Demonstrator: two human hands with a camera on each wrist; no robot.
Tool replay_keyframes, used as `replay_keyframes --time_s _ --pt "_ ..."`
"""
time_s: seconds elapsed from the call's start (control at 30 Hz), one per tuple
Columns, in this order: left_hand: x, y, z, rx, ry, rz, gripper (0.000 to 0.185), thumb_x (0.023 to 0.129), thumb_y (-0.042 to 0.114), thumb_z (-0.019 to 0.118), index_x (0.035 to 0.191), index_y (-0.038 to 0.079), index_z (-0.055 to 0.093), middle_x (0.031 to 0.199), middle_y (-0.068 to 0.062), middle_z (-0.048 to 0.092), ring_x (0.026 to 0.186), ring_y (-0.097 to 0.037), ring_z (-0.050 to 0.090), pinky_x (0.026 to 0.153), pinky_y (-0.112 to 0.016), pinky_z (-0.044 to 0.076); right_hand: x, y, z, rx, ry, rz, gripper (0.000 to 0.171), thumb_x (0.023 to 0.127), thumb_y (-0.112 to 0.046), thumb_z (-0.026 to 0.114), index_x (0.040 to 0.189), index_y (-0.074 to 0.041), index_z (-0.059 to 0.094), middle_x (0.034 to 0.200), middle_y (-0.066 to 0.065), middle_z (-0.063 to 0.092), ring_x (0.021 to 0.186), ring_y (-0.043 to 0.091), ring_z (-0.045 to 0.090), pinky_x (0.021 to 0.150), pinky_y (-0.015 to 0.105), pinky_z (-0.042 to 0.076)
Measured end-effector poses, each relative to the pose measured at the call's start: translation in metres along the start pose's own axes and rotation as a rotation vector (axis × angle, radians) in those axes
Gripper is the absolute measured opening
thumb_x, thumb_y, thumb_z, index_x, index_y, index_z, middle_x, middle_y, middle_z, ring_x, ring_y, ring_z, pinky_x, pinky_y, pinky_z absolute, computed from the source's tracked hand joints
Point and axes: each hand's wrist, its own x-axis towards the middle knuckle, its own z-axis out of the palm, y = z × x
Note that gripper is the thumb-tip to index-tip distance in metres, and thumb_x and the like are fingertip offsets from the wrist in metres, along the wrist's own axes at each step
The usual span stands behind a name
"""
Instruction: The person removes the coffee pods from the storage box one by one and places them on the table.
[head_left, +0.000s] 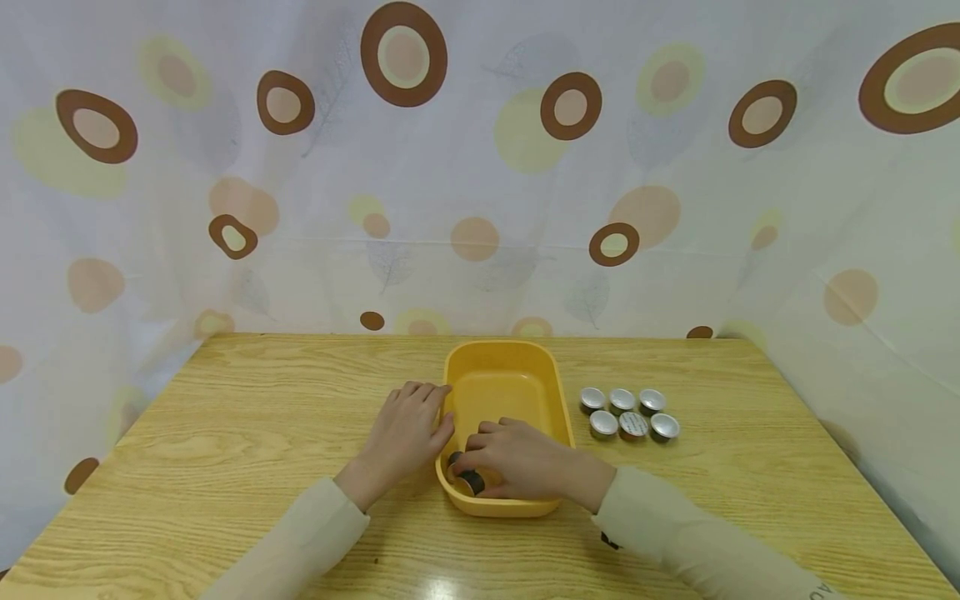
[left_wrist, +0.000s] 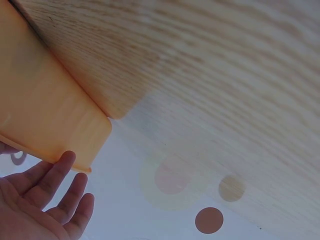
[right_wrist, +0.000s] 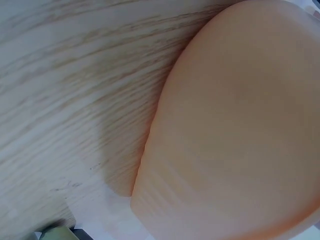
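Observation:
A yellow oval tray (head_left: 557,385) stands in the middle of a wooden table. My left hand (head_left: 417,419) lies flat against the tray's left outer wall, fingers straight; the left wrist view shows those fingers (left_wrist: 56,186) beside the tray wall (left_wrist: 40,100). My right hand (head_left: 486,454) reaches into the tray's near end and pinches a small dark capsule (head_left: 470,481) with a silver lid just above the floor. The right wrist view shows only the tray's outer wall (right_wrist: 235,130) and table; the hand is out of view there.
Several silver-lidded capsules (head_left: 628,413) sit in two rows on the table (head_left: 225,433) right of the tray. A white curtain with brown and yellow circles (head_left: 480,167) closes off the back and sides. The table's near edge is just below my sleeves.

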Motion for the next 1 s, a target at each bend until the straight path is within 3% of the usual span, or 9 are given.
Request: replay_keyframes --time_s 0.53,1.0 --pt "-0.0005 -0.0003 -0.0005 -0.002 0.003 0.004 0.035 0.088 0.027 0.054 0.117 0.007 0.059 0.106 -0.005 0.065 0.101 -0.024 0.057 0.086 -0.040 0.046 0.0016 -0.0001 -0.0004 0.010 -0.039 -0.003 0.037 0.078 -0.039 0.068 0.114 -0.035 0.059 0.097 -0.013 0.062 0.081 0.006 0.052 0.071 0.022 0.046" --pt "-0.0010 -0.0001 -0.0005 0.007 0.011 0.010 0.035 0.089 0.026 0.054 0.118 0.007 0.059 0.107 -0.005 0.065 0.100 -0.024 0.057 0.085 -0.039 0.047 -0.0026 0.0039 -0.0020 0.069 -0.049 0.005 0.036 0.077 -0.037 0.070 0.111 -0.030 0.061 0.099 -0.012 0.063 0.084 0.006 0.054 0.073 0.024 0.047"
